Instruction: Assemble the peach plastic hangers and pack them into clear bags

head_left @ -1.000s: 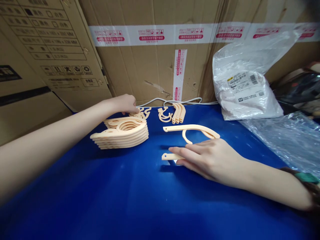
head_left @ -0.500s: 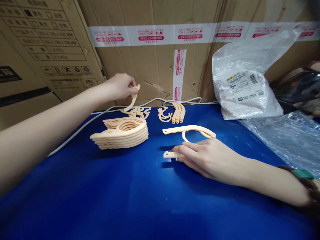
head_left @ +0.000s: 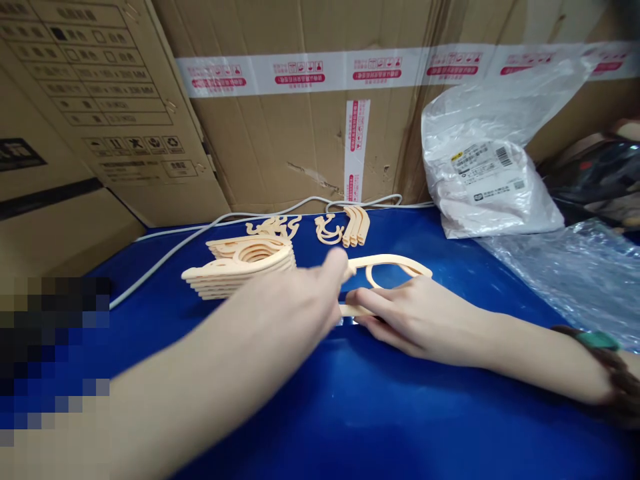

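My right hand (head_left: 415,313) is closed on the lower arm of a beige plastic folding hanger (head_left: 385,261); the upper arm curves behind the fingers, with part of a ring between. My left hand (head_left: 313,293) is up against the left ends of this hanger, slightly blurred, its fingers closed on a small beige hanger hook that they almost wholly hide. To the left lies a stack of folded beige hangers (head_left: 215,275), partly covered by my left hand. Behind the stack is a loose pile of beige hooks (head_left: 275,227).
More hooks (head_left: 327,230) and several curved beige arm pieces (head_left: 356,227) lie at the back of the blue table (head_left: 380,420). A white cable (head_left: 170,250) runs along the cartons (head_left: 280,147). At right stand a white plastic bag (head_left: 490,180) and clear plastic wrap (head_left: 575,280).
My left hand has come from the hook pile at the back, forward and right, to the hanger's ends, bringing a hook. My right hand and the hanger have stayed in place.
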### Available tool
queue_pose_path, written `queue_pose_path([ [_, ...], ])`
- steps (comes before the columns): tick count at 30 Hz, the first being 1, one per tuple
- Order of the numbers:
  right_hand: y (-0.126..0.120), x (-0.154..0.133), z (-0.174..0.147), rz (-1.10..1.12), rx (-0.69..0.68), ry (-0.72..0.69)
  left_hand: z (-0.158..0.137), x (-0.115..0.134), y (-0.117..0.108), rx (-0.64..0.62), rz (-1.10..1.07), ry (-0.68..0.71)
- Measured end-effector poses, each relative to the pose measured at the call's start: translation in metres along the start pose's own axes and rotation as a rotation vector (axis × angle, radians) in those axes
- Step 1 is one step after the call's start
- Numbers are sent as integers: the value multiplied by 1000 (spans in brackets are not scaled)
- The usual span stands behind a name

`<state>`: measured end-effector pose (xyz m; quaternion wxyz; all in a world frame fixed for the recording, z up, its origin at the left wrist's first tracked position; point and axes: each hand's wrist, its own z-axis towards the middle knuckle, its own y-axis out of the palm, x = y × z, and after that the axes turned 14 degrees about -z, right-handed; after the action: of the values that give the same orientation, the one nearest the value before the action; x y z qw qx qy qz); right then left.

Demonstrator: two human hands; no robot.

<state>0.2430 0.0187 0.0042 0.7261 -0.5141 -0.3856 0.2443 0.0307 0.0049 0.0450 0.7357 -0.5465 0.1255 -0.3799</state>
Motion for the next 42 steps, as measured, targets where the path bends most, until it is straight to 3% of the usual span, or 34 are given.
queue_pose_path([
  [2,0,0,-1,-4,-11,0,-14,7,12,-117,40,-1],
  [5,0,0,-1,11,-31,6,-25,9,21,-185,61,-37],
  [15,3,2,2,124,-32,-8,-38,-5,30,-127,-210,-109],
  [25,6,0,4,149,33,-25,-36,-13,27,-182,-228,-201],
  [35,9,-2,2,71,146,-50,-36,-22,23,-255,-213,-5],
  [42,9,-4,2,57,156,-28,-35,-19,25,-262,-49,20],
])
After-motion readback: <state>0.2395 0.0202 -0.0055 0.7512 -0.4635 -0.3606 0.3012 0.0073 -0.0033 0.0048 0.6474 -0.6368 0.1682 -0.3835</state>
